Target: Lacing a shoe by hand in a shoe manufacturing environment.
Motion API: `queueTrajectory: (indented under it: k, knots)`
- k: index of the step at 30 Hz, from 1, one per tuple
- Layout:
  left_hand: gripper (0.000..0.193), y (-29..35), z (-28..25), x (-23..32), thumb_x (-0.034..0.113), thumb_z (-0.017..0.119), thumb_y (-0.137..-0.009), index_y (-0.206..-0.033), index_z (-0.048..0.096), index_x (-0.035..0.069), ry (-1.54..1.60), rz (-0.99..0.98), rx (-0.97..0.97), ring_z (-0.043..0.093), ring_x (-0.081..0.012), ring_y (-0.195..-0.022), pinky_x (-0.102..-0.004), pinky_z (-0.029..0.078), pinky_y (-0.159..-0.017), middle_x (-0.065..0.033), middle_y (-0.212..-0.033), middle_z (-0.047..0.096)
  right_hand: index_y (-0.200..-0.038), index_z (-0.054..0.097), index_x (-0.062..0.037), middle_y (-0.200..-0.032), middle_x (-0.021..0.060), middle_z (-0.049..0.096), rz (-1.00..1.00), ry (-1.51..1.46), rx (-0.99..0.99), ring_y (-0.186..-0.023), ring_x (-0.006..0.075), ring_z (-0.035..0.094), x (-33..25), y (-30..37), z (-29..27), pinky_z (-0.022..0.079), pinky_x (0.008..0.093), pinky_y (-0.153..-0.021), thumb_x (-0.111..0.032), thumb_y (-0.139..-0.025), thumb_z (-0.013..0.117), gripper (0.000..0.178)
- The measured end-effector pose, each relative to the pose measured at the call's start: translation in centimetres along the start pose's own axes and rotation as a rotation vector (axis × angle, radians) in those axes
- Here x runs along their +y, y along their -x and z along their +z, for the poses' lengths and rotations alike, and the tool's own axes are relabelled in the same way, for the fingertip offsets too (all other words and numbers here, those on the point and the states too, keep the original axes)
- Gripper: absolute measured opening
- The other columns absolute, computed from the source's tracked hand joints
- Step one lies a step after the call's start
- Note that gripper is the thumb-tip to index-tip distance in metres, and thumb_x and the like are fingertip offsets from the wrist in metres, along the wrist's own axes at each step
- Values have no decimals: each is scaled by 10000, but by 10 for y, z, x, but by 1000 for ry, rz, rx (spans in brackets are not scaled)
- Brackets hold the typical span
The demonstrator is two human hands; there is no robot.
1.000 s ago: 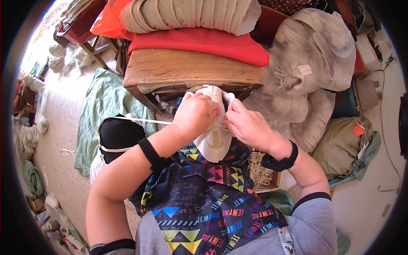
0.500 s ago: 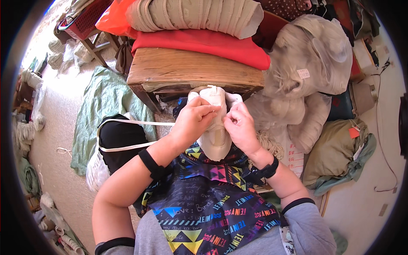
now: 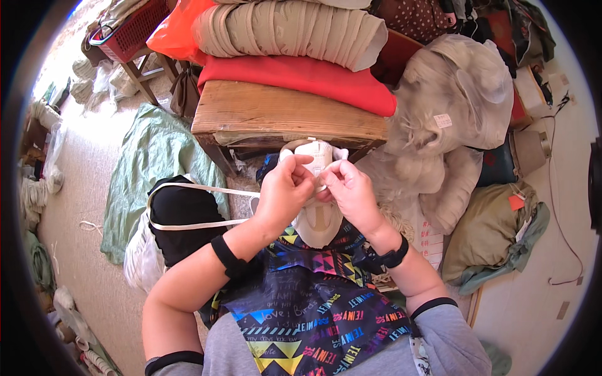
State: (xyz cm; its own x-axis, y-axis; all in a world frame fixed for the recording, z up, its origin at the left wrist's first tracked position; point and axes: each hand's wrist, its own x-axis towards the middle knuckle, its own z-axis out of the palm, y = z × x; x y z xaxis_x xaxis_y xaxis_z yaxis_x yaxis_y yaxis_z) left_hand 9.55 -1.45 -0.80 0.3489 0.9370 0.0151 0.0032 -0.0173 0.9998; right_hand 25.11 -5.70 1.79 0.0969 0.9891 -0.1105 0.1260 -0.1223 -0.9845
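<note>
An off-white shoe (image 3: 316, 229) rests on my lap against the edge of a wooden bench, its toe toward me and its tongue (image 3: 313, 152) at the far end. Over its lacing area both my hands meet with bent fingers. My left hand (image 3: 282, 191) is closed in a pinch around a flat white shoelace (image 3: 197, 227), which loops out to the left over a black rounded bundle (image 3: 185, 205). Thumb and forefinger of my right hand (image 3: 353, 194) pinch a short white piece of lace above the shoe. My fingers hide most of the eyelets.
On the wooden bench (image 3: 282, 109) lie a red cloth (image 3: 288, 74) and a stack of beige shoe pieces (image 3: 295, 31). Clear plastic bags (image 3: 451, 94) bulge at the right, near an olive bundle (image 3: 492, 229). A green sheet (image 3: 147, 163) covers some floor at the left.
My right hand has moved left and up against my left hand, now pinching lace over the shoe. The view has tilted slightly, so the bench and shoe sit lower.
</note>
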Motion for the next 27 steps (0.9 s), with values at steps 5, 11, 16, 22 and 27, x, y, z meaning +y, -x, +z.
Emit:
queueTrajectory:
  k: [5,11,16,22,27]
  knots:
    - [311,7,4,1,38,640,-784,-1081,551,29,-445,270,69,622,-278,-734,-367,515,-682,-82,-781,611,-977,541,-23,-826,40,622,42,-162,45,-672,112,640,7,0,-9,542,240,-610,-185,-997,541,163]
    - [319,8,8,0,52,670,-767,-1065,556,43,-469,154,18,622,-299,-719,-394,512,-669,-76,-781,622,-1020,512,-15,-854,52,607,75,-245,-26,-715,119,649,1,7,-6,550,244,-635,-127,-978,557,127]
    - [331,16,5,1,57,677,-783,-1088,548,55,-261,62,54,612,-260,-653,-363,497,-618,-74,-790,640,-1104,492,-3,-863,46,586,113,-308,-61,-768,113,644,-1,9,-8,563,258,-698,-43,-946,572,182]
    - [402,18,-1,5,12,686,-788,-1153,518,31,-227,114,-12,357,-45,-547,-207,338,-498,32,-763,568,-1101,570,13,-877,12,581,112,-206,-130,-772,95,624,-4,6,-3,554,239,-722,-41,-937,583,174]
    - [370,17,-8,2,60,682,-820,-1162,541,42,-195,111,-47,509,-100,-592,-264,447,-557,-19,-789,628,-932,650,-1,-843,31,587,-257,314,-82,-742,105,595,-10,4,-4,501,252,-672,12,-871,610,74]
